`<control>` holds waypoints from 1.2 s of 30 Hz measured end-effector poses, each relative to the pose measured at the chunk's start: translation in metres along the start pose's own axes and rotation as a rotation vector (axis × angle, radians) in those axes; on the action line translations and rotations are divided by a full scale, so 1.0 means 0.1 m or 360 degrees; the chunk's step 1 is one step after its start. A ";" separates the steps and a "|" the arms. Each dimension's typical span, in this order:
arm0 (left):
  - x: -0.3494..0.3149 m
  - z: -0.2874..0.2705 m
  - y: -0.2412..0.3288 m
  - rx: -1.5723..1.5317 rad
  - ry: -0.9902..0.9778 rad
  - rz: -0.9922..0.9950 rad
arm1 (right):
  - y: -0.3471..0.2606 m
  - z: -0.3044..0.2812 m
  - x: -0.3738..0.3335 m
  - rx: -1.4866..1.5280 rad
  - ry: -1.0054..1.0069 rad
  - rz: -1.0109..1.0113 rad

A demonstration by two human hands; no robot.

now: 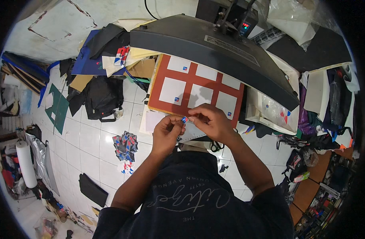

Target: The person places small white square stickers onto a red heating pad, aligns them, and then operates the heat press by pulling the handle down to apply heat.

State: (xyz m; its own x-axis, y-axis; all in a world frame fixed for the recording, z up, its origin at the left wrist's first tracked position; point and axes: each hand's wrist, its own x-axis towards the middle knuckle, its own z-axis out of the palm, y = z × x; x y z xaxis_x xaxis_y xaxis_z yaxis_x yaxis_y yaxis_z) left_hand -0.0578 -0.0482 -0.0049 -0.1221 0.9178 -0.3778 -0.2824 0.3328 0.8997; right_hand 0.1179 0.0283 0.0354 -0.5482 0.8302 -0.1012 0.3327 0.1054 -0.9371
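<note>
A tiny blue-and-red printed sticker (185, 119) is between my hands, just in front of the heat press. My left hand (167, 134) pinches it between thumb and fingers. My right hand (213, 122) is closed in a pinch at the sticker's right edge. Beyond my hands lies the red-brown lower bed (189, 79) of the press, with several white rectangular pieces (200, 97) in rows. Small blue-and-red prints show on some of these pieces; shadow and the press partly cover others. The dark upper plate (214, 51) is raised over the far part of the bed.
A lit control box (246, 26) stands behind the plate. On the tiled floor at left are a black backpack (104, 97), a pile of patterned pieces (126, 147) and a green cutting mat (60, 109). Black-handled scissors (217, 146) lie below my right wrist. A white box (266, 124) is at right.
</note>
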 end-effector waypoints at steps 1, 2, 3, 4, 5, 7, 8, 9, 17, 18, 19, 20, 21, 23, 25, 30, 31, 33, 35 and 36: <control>-0.01 -0.01 -0.01 0.0112 -0.0020 0.0035 | 0.03 0.01 0.01 -0.0013 -0.0070 -0.0012; -0.02 -0.03 -0.01 0.0224 -0.0038 0.0070 | 0.06 0.03 0.01 -0.0125 -0.0074 -0.0067; -0.03 -0.05 0.00 0.0333 -0.0052 0.0105 | 0.09 0.05 0.02 -0.0237 -0.0084 -0.0123; -0.03 -0.06 0.00 0.0460 -0.0051 0.0124 | 0.11 0.07 0.02 -0.0349 -0.0095 -0.0179; -0.03 -0.07 0.01 0.0586 -0.0049 0.0143 | 0.11 0.08 0.03 -0.0415 -0.0090 -0.0210; -0.04 -0.08 0.03 0.0804 -0.0055 0.0160 | 0.12 0.11 0.02 -0.0543 -0.0085 -0.0268; -0.05 -0.08 0.05 0.0895 -0.0065 0.0161 | 0.13 0.11 0.02 -0.0585 -0.0106 -0.0312; -0.05 -0.09 0.06 0.0989 -0.0071 0.0165 | 0.15 0.12 0.03 -0.0625 -0.0128 -0.0362; -0.05 -0.11 0.13 0.1363 -0.0077 0.0327 | 0.22 0.18 0.10 -0.0771 -0.0265 -0.0482; -0.05 -0.12 0.12 0.1387 -0.0079 0.0349 | 0.24 0.19 0.10 -0.0763 -0.0286 -0.0478; -0.05 -0.13 0.11 0.1394 -0.0090 0.0357 | 0.25 0.19 0.10 -0.0754 -0.0307 -0.0475; -0.04 -0.14 0.10 0.1401 -0.0101 0.0365 | 0.27 0.20 0.11 -0.0752 -0.0330 -0.0451; -0.03 -0.15 0.10 0.1405 -0.0115 0.0375 | 0.28 0.20 0.11 -0.0752 -0.0351 -0.0424; -0.05 -0.15 0.10 0.1144 -0.0052 0.0214 | 0.32 0.18 0.15 -0.0695 -0.0379 -0.0350; -0.06 -0.19 0.07 0.0922 0.0019 0.0137 | 0.43 0.07 0.27 -0.0574 -0.0394 -0.0251; -0.10 -0.55 -0.18 0.0815 0.0196 0.0120 | 0.92 -0.76 0.88 -0.0798 -0.0046 0.0344; -0.12 -0.66 -0.23 0.0898 0.0218 0.0139 | 0.91 -0.88 0.96 -0.0976 0.0057 0.0414; -0.19 -0.83 -0.35 0.1033 0.0265 0.0077 | 0.93 -1.03 1.06 -0.1216 0.0201 0.0456; -0.28 -1.01 -0.48 0.1164 0.0316 0.0015 | 0.97 -1.10 1.14 -0.1323 0.0270 0.0459; -0.31 -1.10 -0.55 0.1228 0.0341 -0.0014 | 1.00 -1.12 1.16 -0.1355 0.0293 0.0450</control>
State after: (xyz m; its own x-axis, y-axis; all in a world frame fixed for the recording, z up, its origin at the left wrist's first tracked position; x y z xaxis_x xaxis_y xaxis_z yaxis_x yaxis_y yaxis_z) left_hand -0.1429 -0.1188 -0.0669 -0.3249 0.8791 -0.3487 0.4440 0.4673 0.7645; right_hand 0.1732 0.1967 -0.0324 -0.2537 0.9529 -0.1660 0.9292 0.1924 -0.3155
